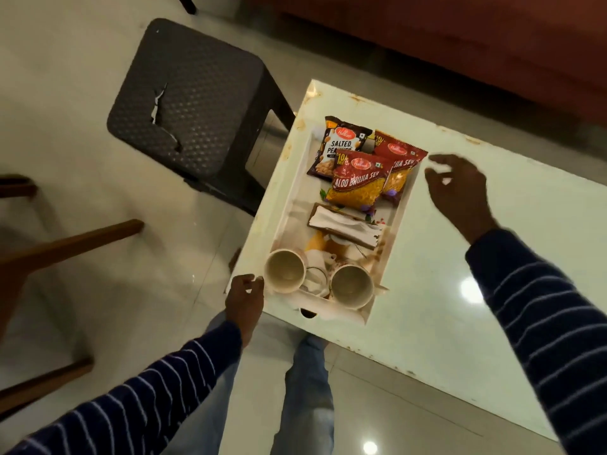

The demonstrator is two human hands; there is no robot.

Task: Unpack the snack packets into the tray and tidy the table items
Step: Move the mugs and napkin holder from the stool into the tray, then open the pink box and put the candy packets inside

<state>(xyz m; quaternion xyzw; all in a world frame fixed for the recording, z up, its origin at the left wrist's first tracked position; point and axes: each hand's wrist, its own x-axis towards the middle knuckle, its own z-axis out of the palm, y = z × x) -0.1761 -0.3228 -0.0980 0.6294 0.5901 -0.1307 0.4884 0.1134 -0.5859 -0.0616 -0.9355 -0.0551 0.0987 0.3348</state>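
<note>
Loaded tray (pixel 289 205) on the desk (pixel 460 244), lying between the hands. It likely handles heavy and stiff; its two cups (pixel 284 270) look fragile and the snack packets (pixel 358 182) light and slippery, so grip opposite rims. Left hand (pixel 244 298), loosely curled, touches the near-left rim beside one cup; right hand (pixel 460 188) hovers spread beside the far-right rim, empty.

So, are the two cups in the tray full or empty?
Empty. Both cups, left and right, stand upright in the tray, and their bare pale insides show down to the bottom.
</note>
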